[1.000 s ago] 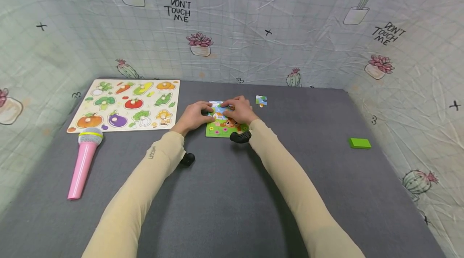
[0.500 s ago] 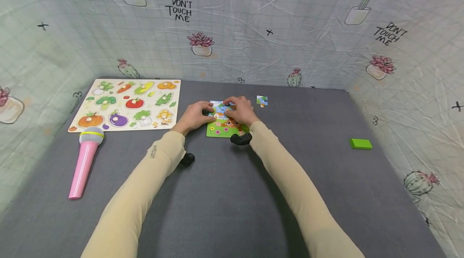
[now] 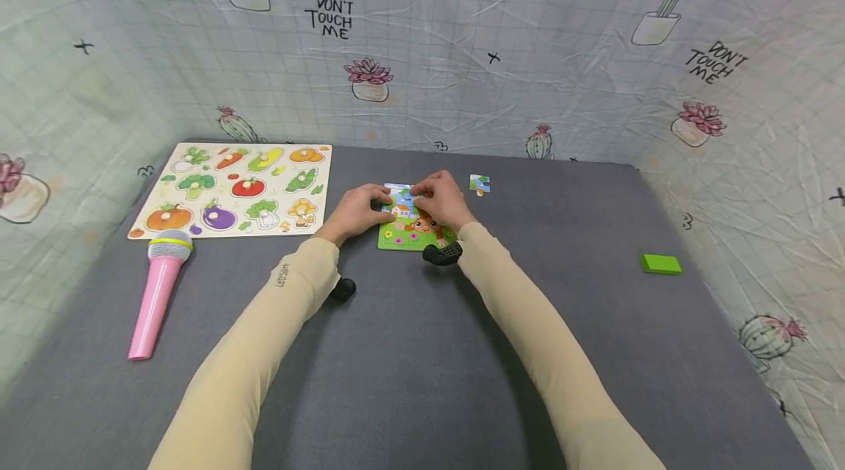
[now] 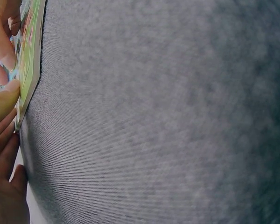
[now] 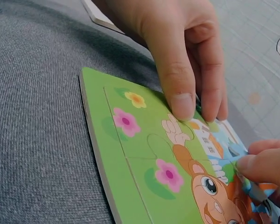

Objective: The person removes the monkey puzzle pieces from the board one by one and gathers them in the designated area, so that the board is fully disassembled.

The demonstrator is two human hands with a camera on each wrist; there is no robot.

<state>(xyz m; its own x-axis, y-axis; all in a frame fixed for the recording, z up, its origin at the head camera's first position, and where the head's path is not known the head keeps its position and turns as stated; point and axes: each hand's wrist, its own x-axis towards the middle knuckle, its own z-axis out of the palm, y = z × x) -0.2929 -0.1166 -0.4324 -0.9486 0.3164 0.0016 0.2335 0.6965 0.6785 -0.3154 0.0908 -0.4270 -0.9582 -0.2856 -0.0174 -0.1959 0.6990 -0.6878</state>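
Observation:
A small jigsaw puzzle board (image 3: 396, 243), green-bordered with a monkey, flowers and a house, lies flat on the grey table. My left hand (image 3: 359, 212) holds it at the left edge, thumb on the picture and fingers along the side. In the right wrist view, that left thumb (image 5: 182, 105) presses beside the yellow flower. Over the board's upper right, my right hand (image 3: 444, 200) pinches a puzzle piece (image 5: 257, 192), which sits slightly tilted and is mostly covered by the fingers. One loose puzzle piece (image 3: 480, 183) lies just right of the board, beyond the right hand.
A large vegetable puzzle board (image 3: 227, 232) lies at the back left. Below it rests a pink toy microphone (image 3: 158, 294). Far to the right is a green block (image 3: 661, 264). A cloth printed with cacti (image 3: 422, 89) hangs behind and along both sides.
The right index finger and thumb have shifted slightly at the board's upper right. The left hand stays at the left edge. The whole scene drifts a little rightward in the view.

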